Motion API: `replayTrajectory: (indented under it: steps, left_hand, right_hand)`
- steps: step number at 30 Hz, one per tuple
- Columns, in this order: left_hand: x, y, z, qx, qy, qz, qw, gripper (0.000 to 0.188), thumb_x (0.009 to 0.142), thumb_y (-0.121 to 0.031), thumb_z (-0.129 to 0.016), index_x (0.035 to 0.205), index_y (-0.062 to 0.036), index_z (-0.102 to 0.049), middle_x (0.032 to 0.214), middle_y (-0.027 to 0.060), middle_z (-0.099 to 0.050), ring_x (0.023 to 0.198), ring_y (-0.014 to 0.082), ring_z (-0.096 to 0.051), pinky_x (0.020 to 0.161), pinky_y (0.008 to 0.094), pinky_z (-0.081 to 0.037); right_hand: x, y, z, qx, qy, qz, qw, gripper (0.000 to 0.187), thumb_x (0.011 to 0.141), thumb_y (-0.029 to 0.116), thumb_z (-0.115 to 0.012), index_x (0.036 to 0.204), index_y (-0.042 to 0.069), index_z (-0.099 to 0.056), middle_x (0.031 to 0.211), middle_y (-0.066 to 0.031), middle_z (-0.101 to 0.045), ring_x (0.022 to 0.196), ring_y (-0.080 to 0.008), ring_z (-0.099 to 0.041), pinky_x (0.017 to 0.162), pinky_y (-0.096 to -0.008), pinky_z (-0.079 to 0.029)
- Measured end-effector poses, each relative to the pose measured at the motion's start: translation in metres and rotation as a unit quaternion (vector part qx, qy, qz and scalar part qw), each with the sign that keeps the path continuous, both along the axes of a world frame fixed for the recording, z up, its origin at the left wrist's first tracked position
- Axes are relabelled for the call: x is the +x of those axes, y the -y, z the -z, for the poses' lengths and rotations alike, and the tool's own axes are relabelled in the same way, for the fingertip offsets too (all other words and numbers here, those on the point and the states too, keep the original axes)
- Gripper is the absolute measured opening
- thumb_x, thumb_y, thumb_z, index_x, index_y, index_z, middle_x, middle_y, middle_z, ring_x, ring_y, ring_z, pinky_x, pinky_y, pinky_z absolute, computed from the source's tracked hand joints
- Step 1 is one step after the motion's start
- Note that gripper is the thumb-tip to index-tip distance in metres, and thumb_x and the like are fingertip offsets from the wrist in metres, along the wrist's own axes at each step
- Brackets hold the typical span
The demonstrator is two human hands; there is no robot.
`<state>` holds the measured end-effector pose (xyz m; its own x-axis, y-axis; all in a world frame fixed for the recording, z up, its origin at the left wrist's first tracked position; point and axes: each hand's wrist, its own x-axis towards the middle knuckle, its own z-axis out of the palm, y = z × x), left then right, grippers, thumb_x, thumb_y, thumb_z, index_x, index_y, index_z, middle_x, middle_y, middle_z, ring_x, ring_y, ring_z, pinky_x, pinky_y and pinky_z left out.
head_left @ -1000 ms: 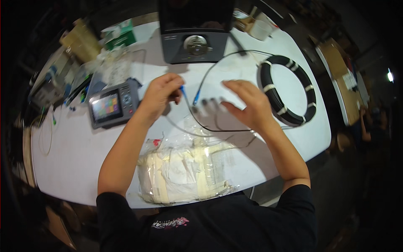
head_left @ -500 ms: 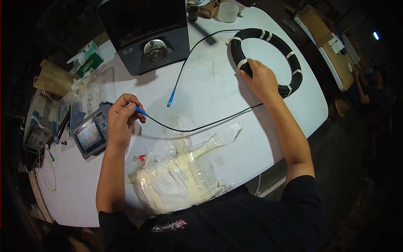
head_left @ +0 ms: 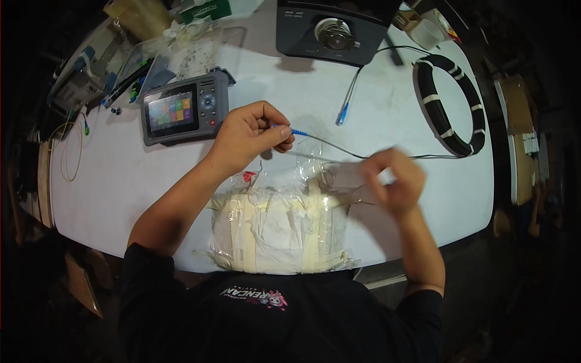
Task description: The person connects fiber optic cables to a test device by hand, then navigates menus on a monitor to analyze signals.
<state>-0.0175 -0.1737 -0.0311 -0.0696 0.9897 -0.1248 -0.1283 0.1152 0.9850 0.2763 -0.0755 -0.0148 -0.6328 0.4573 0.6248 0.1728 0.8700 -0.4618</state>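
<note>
My left hand [head_left: 257,133] is closed in a pinch on a blue fiber optic connector [head_left: 297,132], whose rear boot and thin black cable [head_left: 336,148] come out to the right. The connector's tip is hidden by my fingers. My right hand [head_left: 396,181], smeared by motion, has curled fingers beside the cable; whether it grips the cable is unclear. At the right lies a black cable coil [head_left: 431,110] bound with white ties, and the cable runs to it. The cable's other blue connector [head_left: 343,115] rests loose on the white table [head_left: 387,91].
A plastic-wrapped, taped bundle [head_left: 278,224] lies at the near edge below my hands. Left stand a handheld tester [head_left: 209,121] with a lit screen and a clear plastic box [head_left: 200,51]. A dark machine with a round metal fixture [head_left: 336,35] stands at the back.
My right hand has left the coil and come in toward the cable near my left hand. The left hand still pinches the connector. The view has swung left.
</note>
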Motion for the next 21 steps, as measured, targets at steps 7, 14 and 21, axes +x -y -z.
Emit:
replayTrajectory:
  steps: [7,14,21]
  left_hand:
    - [0.026,0.015,0.01,0.129,0.005,-0.043,0.991,0.017,0.091,-0.002,-0.076,0.104,-0.0012,-0.064,0.098,0.0121,-0.075,0.086,0.0188,-0.074,0.073,0.031,-0.059]
    - [0.026,0.022,0.008,0.356,-0.402,-0.087,0.839,0.028,0.076,-0.006,-0.085,0.099,-0.0009,-0.07,0.097,0.0125,-0.073,0.086,0.0295,-0.072,0.074,0.0356,-0.058]
    - [-0.055,0.053,-0.018,0.311,-0.459,-0.341,0.759,0.029,0.086,-0.017,-0.08,0.109,-0.002,-0.07,0.099,0.0109,-0.073,0.09,0.0258,-0.07,0.08,0.0329,-0.055]
  right_hand:
    - [-0.06,0.033,0.018,-0.641,-0.054,-0.068,0.763,0.035,0.105,0.026,-0.066,0.124,-0.003,-0.068,0.103,-0.0055,-0.074,0.091,-0.0115,-0.065,0.082,-0.0277,-0.053]
    - [-0.095,0.019,0.016,-0.652,-0.081,-0.05,0.752,0.026,0.099,0.026,-0.075,0.103,0.0,-0.073,0.088,-0.0034,-0.071,0.079,-0.0104,-0.063,0.075,-0.0239,-0.05]
    - [-0.082,-0.002,0.047,-0.605,-0.164,-0.088,0.774,0.021,0.107,0.017,-0.061,0.115,-0.002,-0.066,0.11,-0.0095,-0.067,0.091,-0.0167,-0.065,0.083,-0.0323,-0.055]
